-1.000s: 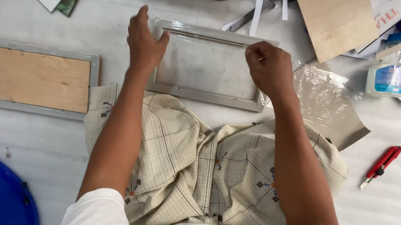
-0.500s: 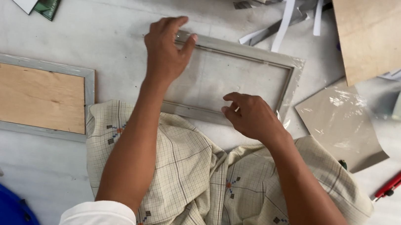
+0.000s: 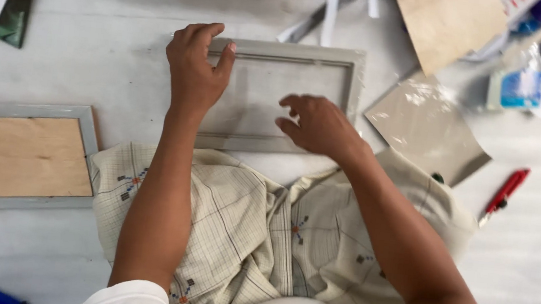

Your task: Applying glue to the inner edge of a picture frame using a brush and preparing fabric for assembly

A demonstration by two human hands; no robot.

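Head view: left hand (image 3: 195, 74) flat, fingers spread, on grey frame's (image 3: 352, 80) far-left corner, right hand (image 3: 317, 125) resting loosely open on its glass, frame lying mid-floor, red cutter (image 3: 504, 194) right.

Bright, even overhead light; soft shadows, slight motion blur throughout.

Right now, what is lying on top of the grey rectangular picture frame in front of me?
Both hands rest on the grey rectangular picture frame: left hand at its left edge, right hand over the panel. What the palms cover is hidden.
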